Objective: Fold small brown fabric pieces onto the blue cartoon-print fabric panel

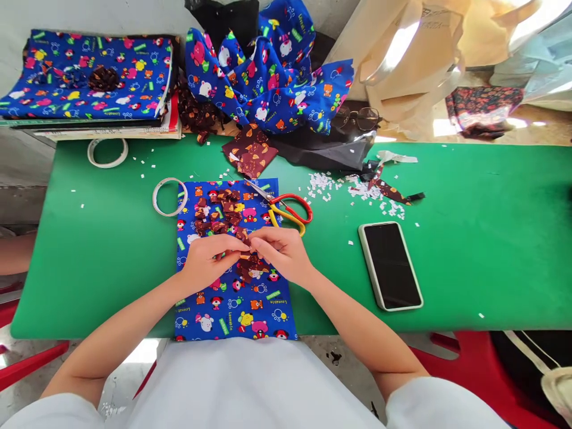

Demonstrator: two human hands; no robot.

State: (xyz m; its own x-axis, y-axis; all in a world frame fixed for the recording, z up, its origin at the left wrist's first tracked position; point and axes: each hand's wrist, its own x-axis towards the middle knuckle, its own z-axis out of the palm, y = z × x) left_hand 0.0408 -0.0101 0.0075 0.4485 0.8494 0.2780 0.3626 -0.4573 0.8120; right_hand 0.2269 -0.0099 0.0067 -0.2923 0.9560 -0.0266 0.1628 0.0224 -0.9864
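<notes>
A blue printed cloth point(232, 304) lies flat on the green table point(482, 238). Several small folded brown fabric pieces point(217, 226) rest on its upper part. My left hand point(212, 256) and my right hand point(283, 250) meet above the cloth, fingertips pinched close together on a small piece of the brown fabric. More brown fabric shows just below the fingertips. Scissors point(286, 208) with red and yellow handles lie across the cloth's upper right edge, above my right hand.
Two tape rolls point(170, 180) point(107, 165) lie at the left. A phone point(391, 265) is on the right, below white paper bits point(322, 183). Crumpled blue cloth point(268, 89), glasses point(364, 119) and a cloth-covered stack point(134, 77) line the back. Red stools point(478, 375) stand below.
</notes>
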